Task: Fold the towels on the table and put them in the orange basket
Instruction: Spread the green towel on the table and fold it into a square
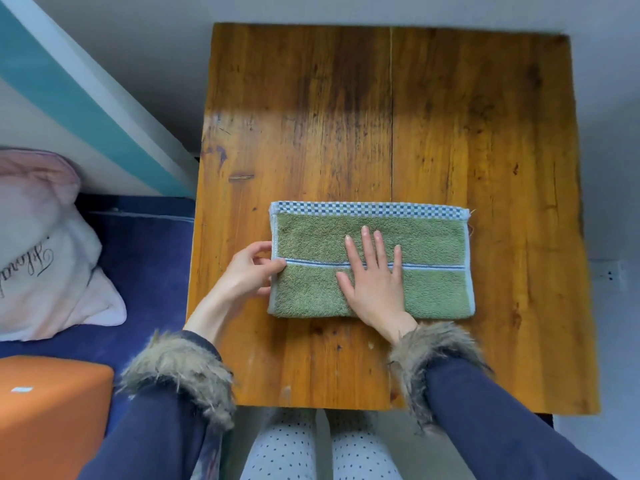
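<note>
A green towel (pixel 433 244) with a blue-and-white checked border lies folded into a flat rectangle near the front of the wooden table (pixel 346 116). My right hand (pixel 375 278) lies flat on its middle, fingers straight and spread. My left hand (pixel 247 271) pinches the towel's left edge at the blue stripe, thumb on top. The orange basket (pixel 45 407) stands at the lower left, beside the table; only its side and corner show.
A pale pink pillow (pixel 41 244) with script lettering lies on a dark blue bed cover (pixel 145 258) to the left of the table. A white and teal wall panel (pixel 69 81) runs behind it. My knees in dotted trousers (pixel 318 448) sit under the table's front edge.
</note>
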The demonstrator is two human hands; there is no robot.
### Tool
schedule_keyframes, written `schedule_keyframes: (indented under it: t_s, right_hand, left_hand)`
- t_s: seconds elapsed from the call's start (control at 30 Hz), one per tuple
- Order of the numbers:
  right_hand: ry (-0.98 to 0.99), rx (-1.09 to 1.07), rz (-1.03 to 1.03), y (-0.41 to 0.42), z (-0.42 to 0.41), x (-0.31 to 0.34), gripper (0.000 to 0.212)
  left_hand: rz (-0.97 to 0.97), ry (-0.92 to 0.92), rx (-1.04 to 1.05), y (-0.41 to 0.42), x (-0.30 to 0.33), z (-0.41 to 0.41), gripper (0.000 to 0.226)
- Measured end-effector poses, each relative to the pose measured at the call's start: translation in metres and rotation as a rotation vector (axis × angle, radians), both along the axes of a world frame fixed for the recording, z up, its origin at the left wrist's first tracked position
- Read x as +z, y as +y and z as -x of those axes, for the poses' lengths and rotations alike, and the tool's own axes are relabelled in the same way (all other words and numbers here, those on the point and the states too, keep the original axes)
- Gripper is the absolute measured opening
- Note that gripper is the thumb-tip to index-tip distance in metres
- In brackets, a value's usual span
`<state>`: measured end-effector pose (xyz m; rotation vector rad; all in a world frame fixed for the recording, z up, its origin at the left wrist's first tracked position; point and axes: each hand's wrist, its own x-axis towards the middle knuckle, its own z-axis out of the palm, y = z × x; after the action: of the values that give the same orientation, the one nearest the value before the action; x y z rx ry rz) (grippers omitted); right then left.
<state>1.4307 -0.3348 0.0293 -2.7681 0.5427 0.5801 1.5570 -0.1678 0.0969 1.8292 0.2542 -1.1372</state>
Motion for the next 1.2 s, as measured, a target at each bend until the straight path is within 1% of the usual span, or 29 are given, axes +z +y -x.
schedule_keyframes:
  t_s: [0.07,0.13,0.2,0.37,0.47,0.53,0.57,0.67,0.83,0.97,1.07,1.1,1.13,1.2]
  right_hand:
    - [-0.011,0.015,-0.104,-0.009,0.001,0.015,0.062]
    - [-0.082,-0.043,-0.205,-0.020,0.006,0.030,0.059]
    - [-0.187,-0.145,-0.251,-0.035,0.019,0.042,0.053]
    - [-0.339,-0.354,-0.235,-0.077,0.069,0.048,0.036]
    - [-0.383,-0.578,-0.369,-0.098,0.089,0.044,0.030]
    - [-0.382,-0.697,-0.413,-0.111,0.099,0.041,0.028]
    - [-0.371,-0.722,-0.429,-0.114,0.102,0.039,0.027]
    - [-0.294,-0.743,-0.508,-0.124,0.108,0.034,0.026]
    - [-0.255,-0.794,-0.614,-0.139,0.110,0.030,0.027]
    - [-0.255,-0.787,-0.634,-0.144,0.111,0.029,0.027]
    - [-0.240,-0.847,-0.697,-0.149,0.106,0.030,0.028]
    - [-0.235,-0.872,-0.718,-0.150,0.103,0.031,0.029]
    - [-0.235,-0.898,-0.729,-0.151,0.100,0.031,0.029]
    - [-0.248,-0.933,-0.729,-0.152,0.093,0.033,0.026]
  left_hand:
    - [0.038,-0.002,-0.022,-0.008,0.014,0.002,0.037]
    - [0.085,-0.014,-0.036,-0.023,0.027,0.005,0.038]
    - [0.126,-0.031,-0.048,-0.042,0.039,0.011,0.036]
    - [0.164,-0.125,-0.133,-0.108,0.051,0.038,0.036]
    - [0.167,-0.208,-0.202,-0.148,0.048,0.061,0.037]
    - [0.145,-0.271,-0.248,-0.173,0.042,0.078,0.037]
    - [0.127,-0.307,-0.273,-0.181,0.038,0.084,0.037]
    - [0.044,-0.437,-0.386,-0.206,0.019,0.102,0.038]
    - [-0.037,-0.565,-0.449,-0.227,-0.003,0.123,0.043]
    - [0.003,-0.584,-0.489,-0.227,-0.016,0.135,0.043]
    - [0.082,-0.477,-0.573,-0.222,-0.025,0.139,0.042]
    - [0.112,-0.475,-0.575,-0.219,-0.026,0.139,0.038]
    - [0.135,-0.517,-0.548,-0.215,-0.025,0.139,0.034]
    - [0.154,-0.721,-0.433,-0.202,-0.023,0.136,0.027]
